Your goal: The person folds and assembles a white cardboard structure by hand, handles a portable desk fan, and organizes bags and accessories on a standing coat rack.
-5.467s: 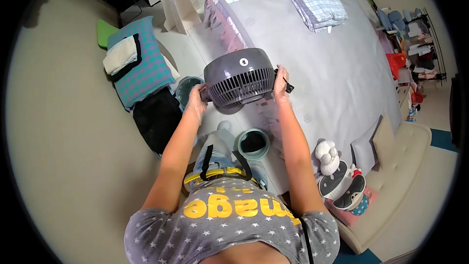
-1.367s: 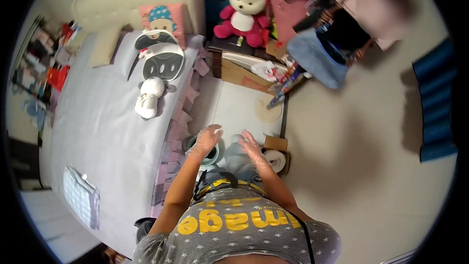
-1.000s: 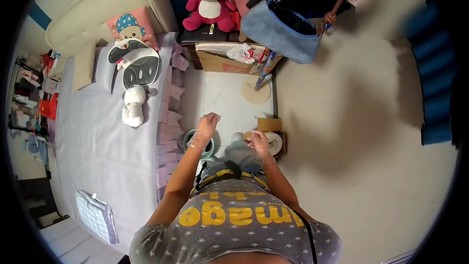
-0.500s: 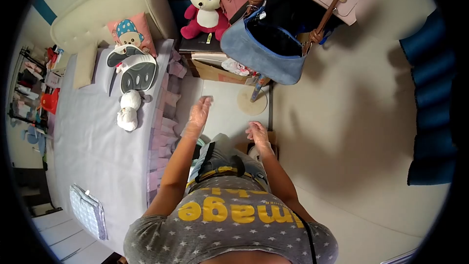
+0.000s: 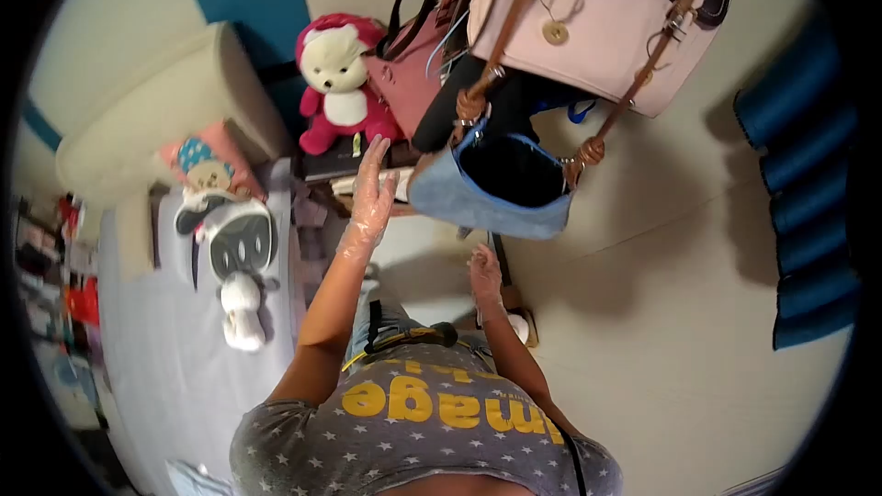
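My left hand (image 5: pixel 371 195), in a clear plastic glove, is raised with its fingers stretched out and holds nothing. It appears in front of the pink plush bear (image 5: pixel 344 83) and left of the blue shoulder bag (image 5: pixel 496 195). That bag hangs with its mouth open, its brown straps running up past a pale pink handbag (image 5: pixel 560 32). Below the blue bag is my right hand (image 5: pixel 485 271), also gloved, its fingers loosely bent and nothing visible in them. Behind the plush bear's side hangs a dusty pink bag (image 5: pixel 404 83).
At left stands a bed (image 5: pixel 152 312) with a cartoon cushion (image 5: pixel 211 161), a grey-and-white padded item (image 5: pixel 241 237) and a white plush toy (image 5: pixel 242 312). A blue curtain (image 5: pixel 799 202) hangs at right. Pale floor (image 5: pixel 634 340) lies between.
The view has tilted up, so the bags and bed sit lower in it. My left hand has risen and its fingers have straightened. My right hand remains lower, beneath the blue bag.
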`<action>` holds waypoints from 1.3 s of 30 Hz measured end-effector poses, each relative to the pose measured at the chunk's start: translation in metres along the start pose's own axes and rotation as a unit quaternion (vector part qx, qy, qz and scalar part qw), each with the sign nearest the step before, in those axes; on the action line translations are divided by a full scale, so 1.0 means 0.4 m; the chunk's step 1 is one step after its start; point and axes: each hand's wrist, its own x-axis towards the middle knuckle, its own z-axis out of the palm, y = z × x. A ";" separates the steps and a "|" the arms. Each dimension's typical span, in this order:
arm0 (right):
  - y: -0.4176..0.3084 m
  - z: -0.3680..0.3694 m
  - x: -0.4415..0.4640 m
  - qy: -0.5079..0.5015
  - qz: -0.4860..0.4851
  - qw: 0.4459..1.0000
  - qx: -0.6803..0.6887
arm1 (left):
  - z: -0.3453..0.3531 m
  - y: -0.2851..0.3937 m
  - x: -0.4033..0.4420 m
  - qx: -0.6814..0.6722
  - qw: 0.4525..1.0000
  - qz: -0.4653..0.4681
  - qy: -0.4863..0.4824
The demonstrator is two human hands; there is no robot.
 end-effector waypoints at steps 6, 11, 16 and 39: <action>-0.017 0.230 0.114 0.115 0.023 0.986 -0.121 | -0.052 -0.135 0.199 0.034 0.990 0.119 -0.062; -0.132 0.372 0.077 0.343 0.042 0.938 -0.037 | -0.142 -0.187 0.280 -0.017 0.978 0.160 -0.129; -0.182 0.347 0.062 0.312 0.175 0.933 0.025 | -0.150 -0.174 0.324 -0.060 0.958 0.225 -0.168; -0.374 0.027 0.181 0.170 -0.003 0.928 0.331 | -0.050 -0.144 0.364 0.107 0.962 0.184 -0.173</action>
